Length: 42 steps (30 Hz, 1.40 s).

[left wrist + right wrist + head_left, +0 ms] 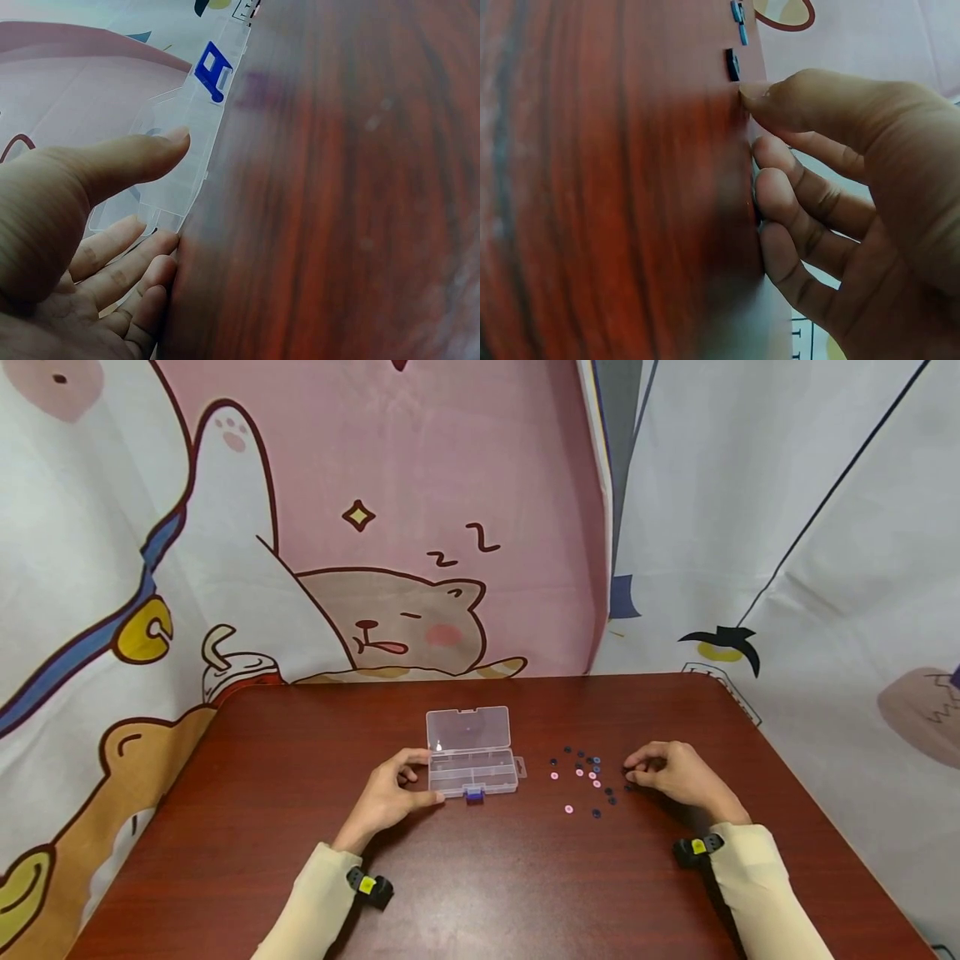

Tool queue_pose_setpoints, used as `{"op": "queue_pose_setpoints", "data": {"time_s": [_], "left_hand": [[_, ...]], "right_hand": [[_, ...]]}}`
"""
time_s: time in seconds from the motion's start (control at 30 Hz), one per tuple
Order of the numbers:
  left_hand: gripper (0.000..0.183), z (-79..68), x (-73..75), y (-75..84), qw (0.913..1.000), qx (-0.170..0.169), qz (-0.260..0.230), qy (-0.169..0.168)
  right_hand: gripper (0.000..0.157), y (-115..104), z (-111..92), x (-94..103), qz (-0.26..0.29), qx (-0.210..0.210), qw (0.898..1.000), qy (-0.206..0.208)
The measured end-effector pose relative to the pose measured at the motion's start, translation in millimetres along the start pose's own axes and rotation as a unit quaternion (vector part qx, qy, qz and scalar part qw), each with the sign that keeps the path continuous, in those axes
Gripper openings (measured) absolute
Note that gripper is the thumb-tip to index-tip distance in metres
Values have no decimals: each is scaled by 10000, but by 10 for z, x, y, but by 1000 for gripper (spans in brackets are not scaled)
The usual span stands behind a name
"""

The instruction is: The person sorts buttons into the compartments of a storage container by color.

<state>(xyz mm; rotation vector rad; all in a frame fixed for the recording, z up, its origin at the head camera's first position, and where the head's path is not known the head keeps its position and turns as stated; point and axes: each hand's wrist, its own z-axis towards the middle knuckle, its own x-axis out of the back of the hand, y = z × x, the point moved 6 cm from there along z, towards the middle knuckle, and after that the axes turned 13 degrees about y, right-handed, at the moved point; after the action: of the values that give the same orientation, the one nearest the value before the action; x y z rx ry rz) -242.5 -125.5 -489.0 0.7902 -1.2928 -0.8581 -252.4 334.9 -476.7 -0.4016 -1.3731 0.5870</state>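
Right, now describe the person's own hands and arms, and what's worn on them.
Both hands, left hand and right hand, are bare, with no gloves. The left sleeve and right sleeve are long and plain pale yellow. Each wrist wears a small, boxy black camera, left camera and right camera, marked with a bright yellow patch.
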Motion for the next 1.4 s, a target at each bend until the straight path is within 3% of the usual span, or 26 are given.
{"op": "queue_pose_setpoints", "data": {"time_s": [0.97, 1.4], "left_hand": [[68, -7, 6, 20, 10000, 0, 36, 14], [67, -11, 7, 11, 10000, -29, -54, 13]], "right_hand": [[5, -49, 12, -43, -146, -30, 9999, 0], [6, -57, 2, -21, 246, -50, 9995, 209]]}}
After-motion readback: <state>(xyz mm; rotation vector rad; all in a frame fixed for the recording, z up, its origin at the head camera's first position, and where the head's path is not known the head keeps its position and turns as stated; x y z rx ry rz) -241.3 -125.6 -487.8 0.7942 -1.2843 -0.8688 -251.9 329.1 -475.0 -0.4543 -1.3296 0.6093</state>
